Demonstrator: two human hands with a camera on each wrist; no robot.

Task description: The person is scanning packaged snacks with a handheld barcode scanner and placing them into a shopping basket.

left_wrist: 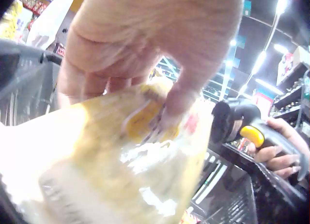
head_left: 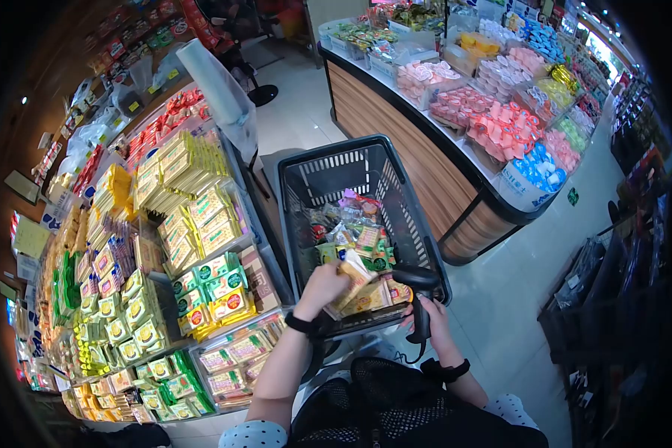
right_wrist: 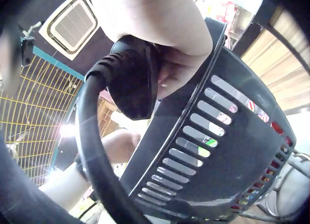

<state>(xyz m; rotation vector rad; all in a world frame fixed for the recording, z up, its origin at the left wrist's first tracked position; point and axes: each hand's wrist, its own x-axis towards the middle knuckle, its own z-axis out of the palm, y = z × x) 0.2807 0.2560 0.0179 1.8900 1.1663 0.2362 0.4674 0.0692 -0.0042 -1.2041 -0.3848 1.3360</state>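
My left hand pinches a yellowish plastic snack packet between thumb and fingers, over the near end of a dark shopping basket. In the left wrist view the packet's shiny wrapper fills the lower middle, its print blurred. A black barcode scanner with a yellow trigger is gripped by the handle in my right hand, at the basket's near right corner. Its head points left across the basket. From the handle's end a thick cable curves down. Several wrapped snacks lie inside the basket.
Bins of stacked packaged snacks line the left, close beside the basket. A wood-panelled counter with bins of wrapped sweets stands to the right. Plastic bag rolls rise behind the left display. Dark shelving stands far right.
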